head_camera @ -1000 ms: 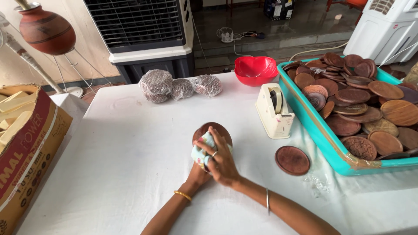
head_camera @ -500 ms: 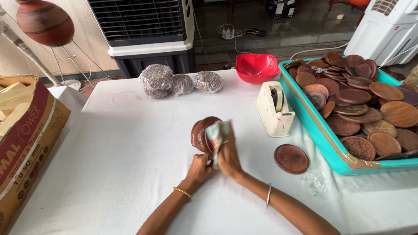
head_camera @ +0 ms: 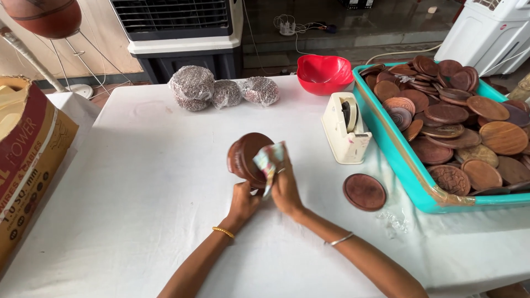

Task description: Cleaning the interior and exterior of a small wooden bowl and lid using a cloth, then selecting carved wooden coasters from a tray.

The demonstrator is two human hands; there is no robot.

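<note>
Wiping step in hand: left grip (head_camera: 244,200) closed on the upright disc stack (head_camera: 247,159), right grip (head_camera: 284,190) pinching the cloth (head_camera: 269,157) at 3 o'clock; needs steady support.

three bubble-wrapped bundles (head_camera: 223,91) sit at the far side of the table. one red bowl (head_camera: 324,73). one cream tape dispenser (head_camera: 345,128). one teal tray (head_camera: 395,149) at the right, heaped with round wooden discs (head_camera: 450,113), too many and too overlapped to count exactly. one single wooden disc (head_camera: 364,191) lies on the cloth near the tray. one small stack of wooden discs (head_camera: 247,159) held on edge. one cardboard box (head_camera: 25,165) at the left. two hands, left hand (head_camera: 243,200) and right hand (head_camera: 286,190).
</note>
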